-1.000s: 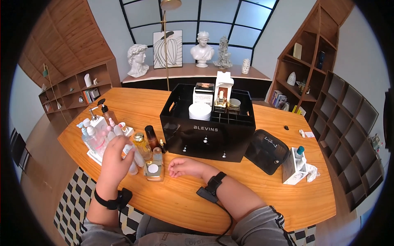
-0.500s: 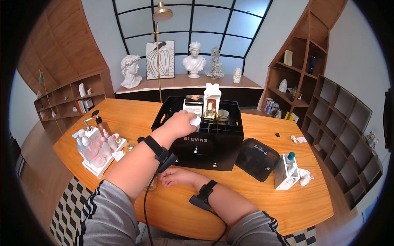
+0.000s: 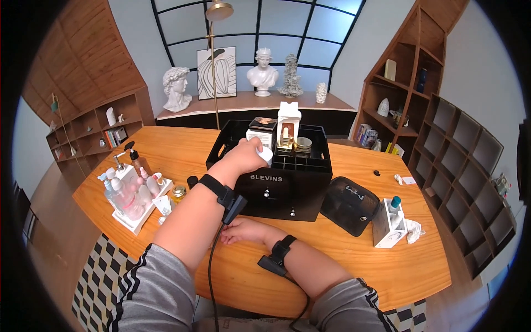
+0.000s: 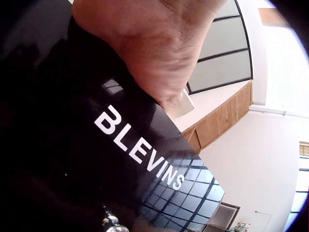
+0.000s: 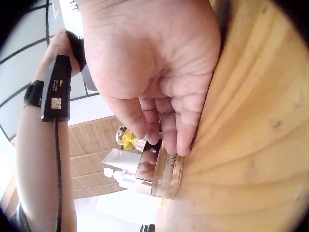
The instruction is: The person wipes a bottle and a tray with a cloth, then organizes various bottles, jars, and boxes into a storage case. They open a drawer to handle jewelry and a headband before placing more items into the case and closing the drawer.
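My left hand [image 3: 246, 156] reaches over the front wall of the black BLEVINS organizer box [image 3: 301, 188]. Its fingers grip a round white jar [image 3: 266, 157] inside the box's open top; the hand hides part of the jar. Behind it in the box stand a white carton with a black top [image 3: 262, 126], an open white box with a dropper bottle [image 3: 287, 124] and a small round tin [image 3: 303, 144]. On the table before the box lies my right hand [image 3: 243, 231], fingers loosely bent. In the right wrist view its fingertips are right at a square glass bottle [image 5: 166, 176].
Left on the table is a white tray [image 3: 133, 224] with several pump bottles. A yellow glass bottle [image 3: 178, 192] stands beside my left forearm. To the right of the box lie a black mesh pouch [image 3: 349, 205] and a white holder [image 3: 389, 235] with a teal-capped bottle.
My left hand has gone from the bottles at the left, across to the white jar in the box. The right hand stays nearly where it was.
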`<act>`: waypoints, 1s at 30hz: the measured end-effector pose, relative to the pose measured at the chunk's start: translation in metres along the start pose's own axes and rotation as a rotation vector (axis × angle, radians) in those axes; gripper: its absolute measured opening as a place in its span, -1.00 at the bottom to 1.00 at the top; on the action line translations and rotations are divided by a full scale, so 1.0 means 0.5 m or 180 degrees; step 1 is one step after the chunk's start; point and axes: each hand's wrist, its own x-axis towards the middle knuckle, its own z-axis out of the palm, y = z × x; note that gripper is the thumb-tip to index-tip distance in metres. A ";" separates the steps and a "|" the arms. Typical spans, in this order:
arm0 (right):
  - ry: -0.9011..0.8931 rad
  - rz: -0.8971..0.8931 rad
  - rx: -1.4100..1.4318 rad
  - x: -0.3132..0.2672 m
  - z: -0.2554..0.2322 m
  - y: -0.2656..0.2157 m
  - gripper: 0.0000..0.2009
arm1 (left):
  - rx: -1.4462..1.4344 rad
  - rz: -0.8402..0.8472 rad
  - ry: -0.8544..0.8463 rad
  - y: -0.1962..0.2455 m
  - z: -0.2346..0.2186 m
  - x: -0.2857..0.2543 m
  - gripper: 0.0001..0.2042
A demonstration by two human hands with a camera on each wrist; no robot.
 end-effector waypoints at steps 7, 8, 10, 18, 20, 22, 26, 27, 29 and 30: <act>0.0103 0.0001 -0.0056 0.005 -0.005 0.012 -0.73 | 0.0136 0.0005 0.0558 0.007 0.006 -0.023 -0.37; 0.0105 0.0039 -0.0031 0.008 -0.008 0.015 -0.73 | 0.0102 0.0019 0.0665 0.011 0.005 -0.031 -0.37; 0.0114 0.0113 0.0012 0.015 -0.012 0.017 -0.72 | 0.0019 0.0226 0.1075 0.014 0.011 -0.045 -0.38; -0.0037 -0.0076 -0.0108 0.017 -0.009 0.019 -0.82 | -0.1349 0.1255 0.2251 0.004 -0.063 -0.219 -0.34; -0.0062 -0.0025 -0.0191 0.008 -0.003 0.003 -0.82 | -0.1032 0.1622 0.2073 -0.002 -0.096 -0.322 -0.33; -0.0083 -0.0003 -0.0160 0.008 -0.006 0.004 -0.84 | -0.0275 0.1500 0.1762 -0.014 -0.135 -0.423 -0.33; -0.0070 -0.0019 -0.0126 0.004 -0.007 0.002 -0.86 | -0.0364 0.0469 0.1150 -0.128 -0.151 -0.527 -0.35; -0.0089 -0.0043 -0.0083 0.007 -0.012 0.008 -0.86 | -0.0673 -0.0006 0.1041 -0.176 -0.137 -0.541 -0.35; -0.0070 -0.0042 -0.0026 0.004 -0.009 0.005 -0.88 | -0.0792 -0.0598 0.0844 -0.250 -0.105 -0.565 -0.35; -0.0064 -0.0058 0.0003 0.003 -0.009 0.008 -0.88 | -0.0613 -0.0715 0.0755 -0.280 -0.087 -0.577 -0.36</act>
